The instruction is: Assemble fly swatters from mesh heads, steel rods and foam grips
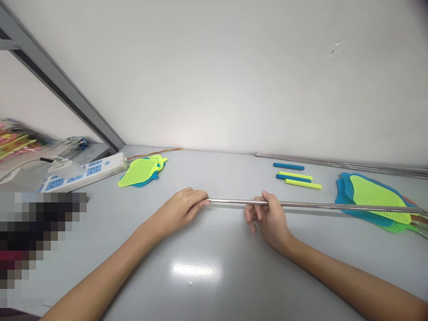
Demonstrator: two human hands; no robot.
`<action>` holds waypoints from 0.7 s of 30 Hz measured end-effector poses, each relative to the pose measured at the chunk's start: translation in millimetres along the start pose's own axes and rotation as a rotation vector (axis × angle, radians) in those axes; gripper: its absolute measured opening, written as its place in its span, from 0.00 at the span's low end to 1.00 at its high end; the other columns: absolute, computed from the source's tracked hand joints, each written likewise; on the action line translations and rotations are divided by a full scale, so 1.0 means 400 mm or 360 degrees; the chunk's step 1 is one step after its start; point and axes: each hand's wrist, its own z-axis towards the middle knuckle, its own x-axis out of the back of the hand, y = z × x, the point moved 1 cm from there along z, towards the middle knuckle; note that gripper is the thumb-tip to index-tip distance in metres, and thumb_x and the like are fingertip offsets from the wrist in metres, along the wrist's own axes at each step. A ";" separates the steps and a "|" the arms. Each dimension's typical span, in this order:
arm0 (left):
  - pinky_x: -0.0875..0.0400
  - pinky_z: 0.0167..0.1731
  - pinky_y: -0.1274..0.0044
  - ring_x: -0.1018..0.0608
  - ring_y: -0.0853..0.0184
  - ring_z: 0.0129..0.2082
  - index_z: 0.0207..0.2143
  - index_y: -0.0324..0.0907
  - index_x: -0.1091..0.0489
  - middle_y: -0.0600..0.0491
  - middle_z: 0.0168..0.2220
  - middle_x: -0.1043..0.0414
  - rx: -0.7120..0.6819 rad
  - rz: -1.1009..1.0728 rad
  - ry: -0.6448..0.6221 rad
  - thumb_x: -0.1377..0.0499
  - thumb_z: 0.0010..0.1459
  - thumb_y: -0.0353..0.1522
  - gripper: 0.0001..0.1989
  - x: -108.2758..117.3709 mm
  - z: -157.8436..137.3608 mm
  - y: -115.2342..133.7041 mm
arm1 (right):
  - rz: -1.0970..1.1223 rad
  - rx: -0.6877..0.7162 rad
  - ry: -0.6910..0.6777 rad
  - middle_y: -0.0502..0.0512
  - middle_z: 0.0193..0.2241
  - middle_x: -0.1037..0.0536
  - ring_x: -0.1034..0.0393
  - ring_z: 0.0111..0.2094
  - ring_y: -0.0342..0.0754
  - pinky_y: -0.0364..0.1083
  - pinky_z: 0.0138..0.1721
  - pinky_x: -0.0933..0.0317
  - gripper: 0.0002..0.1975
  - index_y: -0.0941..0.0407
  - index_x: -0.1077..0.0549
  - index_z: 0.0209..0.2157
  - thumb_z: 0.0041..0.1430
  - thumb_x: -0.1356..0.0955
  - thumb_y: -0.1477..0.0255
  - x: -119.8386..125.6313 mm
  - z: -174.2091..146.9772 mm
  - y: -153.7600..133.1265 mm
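One metal rod (307,205) runs rightward from left hand (185,204), through right hand (272,219).

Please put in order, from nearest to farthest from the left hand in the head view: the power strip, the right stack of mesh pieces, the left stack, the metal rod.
1. Metal rod: held in the left hand.
2. Left stack: on the hand's left.
3. Power strip: farther left.
4. Right stack: at far right.

Slim shiny metal rod (310,205), stepped thickness, held crosswise
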 end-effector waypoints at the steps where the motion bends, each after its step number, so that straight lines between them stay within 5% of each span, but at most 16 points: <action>1: 0.41 0.29 0.78 0.34 0.68 0.27 0.28 0.42 0.39 0.55 0.25 0.36 -0.0002 0.0001 0.0002 0.58 0.61 0.35 0.13 0.000 0.000 0.000 | -0.0003 0.0000 0.0004 0.53 0.10 0.33 0.43 0.10 0.42 0.42 0.14 0.48 0.24 0.56 0.45 0.07 0.54 0.45 0.64 -0.001 0.000 -0.001; 21: 0.43 0.27 0.78 0.36 0.69 0.25 0.27 0.41 0.39 0.56 0.23 0.37 -0.0057 0.0045 0.0084 0.57 0.60 0.33 0.12 -0.008 -0.002 -0.002 | -0.0067 0.0014 0.0024 0.53 0.10 0.34 0.42 0.12 0.43 0.42 0.13 0.49 0.24 0.56 0.45 0.08 0.54 0.46 0.63 -0.002 -0.009 0.001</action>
